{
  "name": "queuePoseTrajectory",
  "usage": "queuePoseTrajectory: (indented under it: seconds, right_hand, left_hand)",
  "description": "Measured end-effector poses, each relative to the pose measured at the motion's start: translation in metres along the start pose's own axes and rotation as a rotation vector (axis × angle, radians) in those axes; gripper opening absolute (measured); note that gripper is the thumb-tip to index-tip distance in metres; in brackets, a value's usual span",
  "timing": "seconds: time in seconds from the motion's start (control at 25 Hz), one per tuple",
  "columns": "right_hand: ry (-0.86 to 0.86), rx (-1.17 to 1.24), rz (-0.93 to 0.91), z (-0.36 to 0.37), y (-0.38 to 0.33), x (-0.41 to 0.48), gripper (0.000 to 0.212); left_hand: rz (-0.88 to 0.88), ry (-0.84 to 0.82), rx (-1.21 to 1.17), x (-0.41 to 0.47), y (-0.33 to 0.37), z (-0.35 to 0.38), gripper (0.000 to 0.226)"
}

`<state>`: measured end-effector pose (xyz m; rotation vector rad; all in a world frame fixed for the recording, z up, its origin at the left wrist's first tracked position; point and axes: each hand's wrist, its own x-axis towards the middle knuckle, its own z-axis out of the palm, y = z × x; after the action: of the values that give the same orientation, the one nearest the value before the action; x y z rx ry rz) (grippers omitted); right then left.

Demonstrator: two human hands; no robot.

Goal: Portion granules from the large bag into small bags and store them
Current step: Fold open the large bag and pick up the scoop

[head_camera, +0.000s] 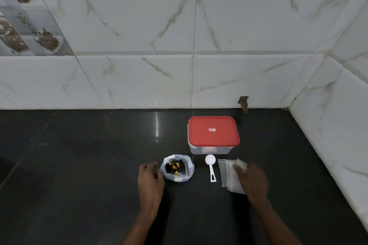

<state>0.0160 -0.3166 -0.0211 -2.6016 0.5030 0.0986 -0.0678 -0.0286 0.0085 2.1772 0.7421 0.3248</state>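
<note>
Head view, lower centre: left hand (150,177) loose, empty, beside big bag (190,168); right hand (252,180) flat on small bags (227,173), gripping none. Better to slide off just one, thumb underneath.

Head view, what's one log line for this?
left hand: beside large bag | right hand: on small bags | scoop: idle | red lid: on

left hand (150,177): bare, back of it showing, knuckles easy to make out | right hand (252,179): bare too, fingertips kinda smeared with blur | left forearm (139,225): bare right down to the near edge | right forearm (278,225): same deal, bare, cut off at the near edge
</note>
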Motion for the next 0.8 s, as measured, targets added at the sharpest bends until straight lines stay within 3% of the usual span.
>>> queuePoseTrajectory:
  seconds: [0.2,0.32,0.4,0.48,0.6,0.8]
  right_hand:
    - [0.057,-0.071,-0.069,0.003,-0.002,-0.003,0.025]
    - [0.2,-0.016,-0.133,-0.017,-0.003,-0.01,0.018]
    - [0.327,0.079,-0.335,-0.024,-0.001,-0.019,0.01]
    - [0.396,0.138,-0.643,-0.019,-0.001,-0.031,0.006]
    - [0.369,0.158,-0.926,-0.01,-0.009,-0.048,0.021]
    - [0.212,0.238,-1.016,-0.006,-0.014,-0.07,0.021]
  left_hand:
    - [0.03,0.018,-0.062,-0.016,0.017,0.008,0.021]
    - [0.007,-0.092,-0.166,-0.031,0.028,0.013,0.016]
    - [-0.045,-0.285,-0.292,-0.045,0.04,0.02,0.012]
    - [-0.194,-0.476,-0.569,-0.048,0.059,0.03,0.017]
    - [-0.355,-0.591,-0.764,-0.036,0.091,0.039,0.025]
    - [-0.382,-0.694,-0.704,-0.022,0.103,0.025,0.011]
